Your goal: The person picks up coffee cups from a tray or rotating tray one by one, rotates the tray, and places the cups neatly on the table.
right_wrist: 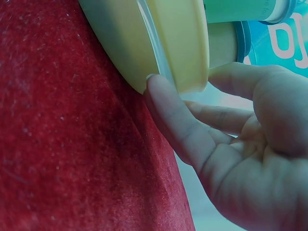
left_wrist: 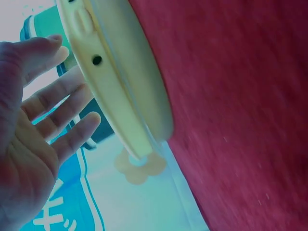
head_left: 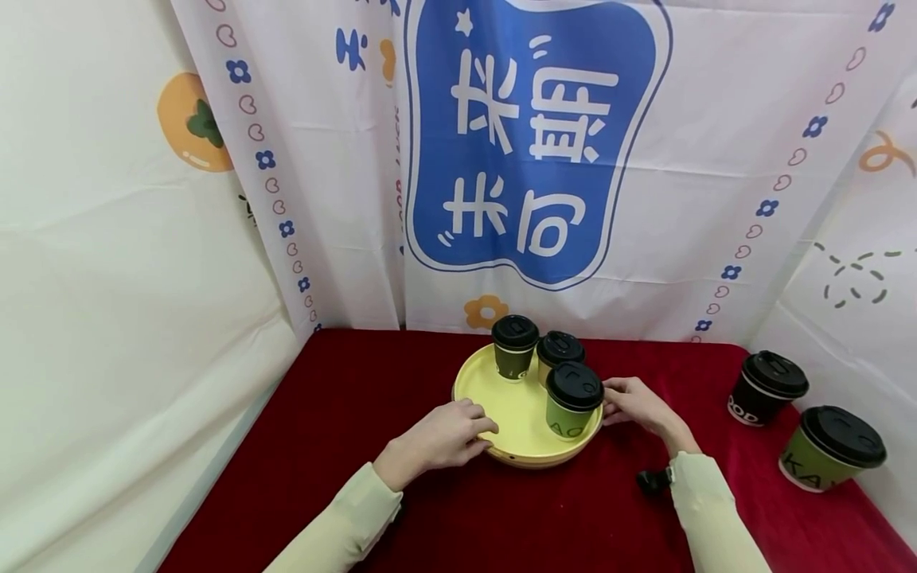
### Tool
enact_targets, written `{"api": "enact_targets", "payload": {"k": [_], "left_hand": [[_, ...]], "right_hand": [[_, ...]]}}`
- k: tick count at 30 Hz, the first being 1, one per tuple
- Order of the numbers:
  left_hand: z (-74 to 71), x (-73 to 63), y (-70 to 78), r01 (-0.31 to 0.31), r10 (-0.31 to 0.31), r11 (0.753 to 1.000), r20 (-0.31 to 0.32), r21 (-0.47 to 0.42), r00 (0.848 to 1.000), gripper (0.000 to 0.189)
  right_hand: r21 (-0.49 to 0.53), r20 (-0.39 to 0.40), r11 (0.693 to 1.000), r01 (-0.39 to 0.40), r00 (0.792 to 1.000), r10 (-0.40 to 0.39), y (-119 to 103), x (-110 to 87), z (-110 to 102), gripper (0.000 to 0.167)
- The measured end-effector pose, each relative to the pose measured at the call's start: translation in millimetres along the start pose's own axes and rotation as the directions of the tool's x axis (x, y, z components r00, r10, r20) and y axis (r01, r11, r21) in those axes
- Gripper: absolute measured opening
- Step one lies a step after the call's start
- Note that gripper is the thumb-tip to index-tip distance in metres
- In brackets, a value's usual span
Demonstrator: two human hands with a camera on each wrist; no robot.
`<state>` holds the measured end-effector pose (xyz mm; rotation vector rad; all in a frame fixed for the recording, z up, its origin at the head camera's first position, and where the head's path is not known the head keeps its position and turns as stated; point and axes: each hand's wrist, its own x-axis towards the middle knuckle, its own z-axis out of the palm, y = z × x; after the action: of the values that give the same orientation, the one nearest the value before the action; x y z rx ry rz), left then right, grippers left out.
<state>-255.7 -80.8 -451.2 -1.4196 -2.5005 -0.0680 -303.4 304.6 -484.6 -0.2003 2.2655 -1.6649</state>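
Note:
A round yellow tray (head_left: 516, 414) with a raised rim rests on the red cloth. Three lidded paper coffee cups stand on it: a dark green cup (head_left: 514, 358) at the back, a tan cup (head_left: 552, 358) beside it, partly hidden, and a light green cup (head_left: 569, 410) at the right. At the tray's front left, my left hand (head_left: 447, 434) has its fingers spread and gently bent, fingertips right at the rim in the left wrist view. My right hand (head_left: 637, 406) pinches the tray's right edge, one fingertip (right_wrist: 161, 89) low on its side.
Two more lidded coffee cups stand on the cloth at the right, a black cup (head_left: 759, 398) and a green cup (head_left: 820, 458). A printed white curtain (head_left: 344, 199) hangs behind the table, and white cloth walls (head_left: 129, 318) flank it.

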Motion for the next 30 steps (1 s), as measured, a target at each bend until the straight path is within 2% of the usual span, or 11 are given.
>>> {"api": "enact_targets", "payload": {"k": [8, 16, 23, 30], "left_hand": [[-1.5, 14.7, 18.2, -0.044, 0.045, 0.998, -0.026, 0.036, 0.999, 0.021], [5.7, 22.4, 27.8, -0.059, 0.058, 0.997, 0.023, 0.057, 0.998, 0.042], [9.2, 23.0, 33.1, -0.083, 0.082, 0.994, 0.01, 0.067, 0.997, 0.018], [7.9, 22.4, 33.4, -0.083, 0.083, 0.994, 0.01, 0.075, 0.997, 0.015]], "right_hand": [[-0.01, 0.004, 1.0, 0.007, 1.0, -0.007, 0.3, 0.5, -1.9, 0.053], [-0.011, 0.004, 1.0, 0.006, 1.0, -0.006, -1.7, -0.6, 0.4, 0.053], [-0.012, 0.003, 1.0, 0.005, 1.0, -0.005, -1.6, -0.7, 2.4, 0.053], [-0.015, 0.0, 1.0, 0.006, 1.0, -0.006, -1.5, -0.7, 1.9, 0.052]]}}
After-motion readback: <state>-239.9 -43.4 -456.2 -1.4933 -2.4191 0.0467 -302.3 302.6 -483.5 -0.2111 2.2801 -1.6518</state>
